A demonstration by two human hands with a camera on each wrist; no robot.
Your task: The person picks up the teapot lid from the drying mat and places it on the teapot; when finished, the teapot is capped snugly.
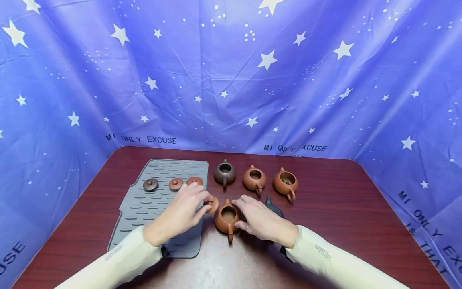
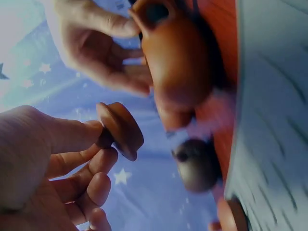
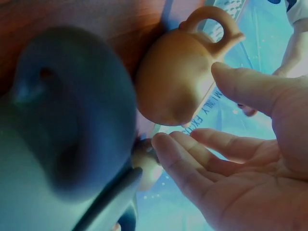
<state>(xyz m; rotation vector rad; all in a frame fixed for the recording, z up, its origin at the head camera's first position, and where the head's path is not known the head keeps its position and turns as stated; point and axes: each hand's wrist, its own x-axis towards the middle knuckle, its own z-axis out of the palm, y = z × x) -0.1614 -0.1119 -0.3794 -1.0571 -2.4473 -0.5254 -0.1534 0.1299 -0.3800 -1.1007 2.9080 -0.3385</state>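
Observation:
My left hand (image 1: 182, 206) pinches an orange-brown teapot lid (image 2: 122, 131) by its knob between thumb and fingers. The lid is held off the table, just left of an uncovered orange-brown clay teapot (image 1: 220, 223). My right hand (image 1: 259, 216) is at the right side of that teapot, thumb close to its rim and handle. In the right wrist view, the fingers (image 3: 187, 163) stretch out loosely and do not wrap round the teapot; whether the thumb touches it is hard to tell. A dark teapot (image 1: 273, 208) stands behind and partly under my right hand.
Along the back stand a dark brown teapot (image 1: 218, 176) and two orange-brown ones (image 1: 249, 181), all uncovered. A grey ridged mat (image 1: 144, 216) lies on the left, bearing a dark lid (image 1: 150, 184) and two reddish lids (image 1: 175, 184). A starry blue curtain (image 1: 231, 72) surrounds the table.

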